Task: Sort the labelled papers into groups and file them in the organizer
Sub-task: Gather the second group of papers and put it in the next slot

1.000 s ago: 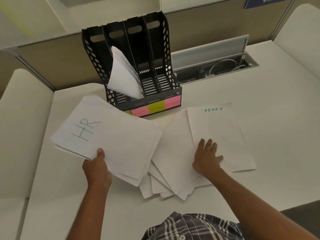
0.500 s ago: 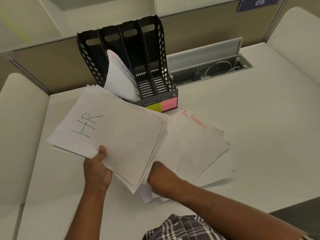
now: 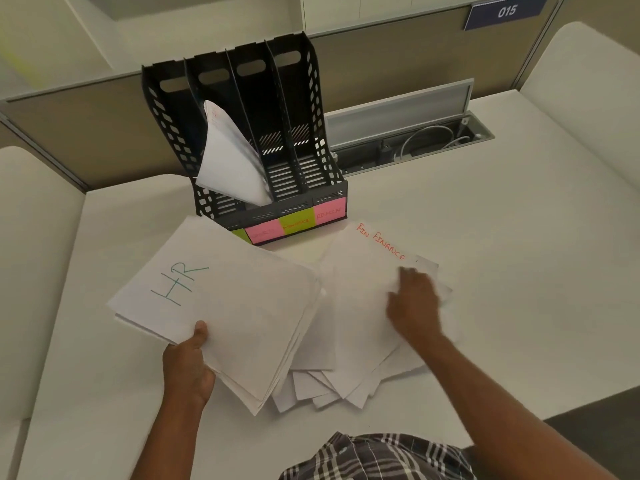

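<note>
My left hand (image 3: pixel 188 365) grips a thick stack of white sheets (image 3: pixel 228 306) just above the desk; its top sheet reads HR in teal. My right hand (image 3: pixel 414 304), blurred, rests fingers down on a sheet marked FIN FINANCE in red (image 3: pixel 363 289), which tops a fanned loose pile (image 3: pixel 332 386) on the desk. The black four-slot organizer (image 3: pixel 301 140) stands behind, with pink and green sticky labels along its front. A bundle of papers (image 3: pixel 232 161) leans out of its second slot from the left.
An open cable trough (image 3: pixel 415 147) with white cables lies right of the organizer. A partition wall (image 3: pixel 381 57) runs behind the desk, bearing a blue 015 sign (image 3: pixel 505 10). The white desk (image 3: pixel 519 254) extends bare to the right.
The ADMIN sheet went from the pile's top under the held stack, exposing the FINANCE sheet. My right hand has come back onto that sheet. The left-hand stack shifted slightly.
</note>
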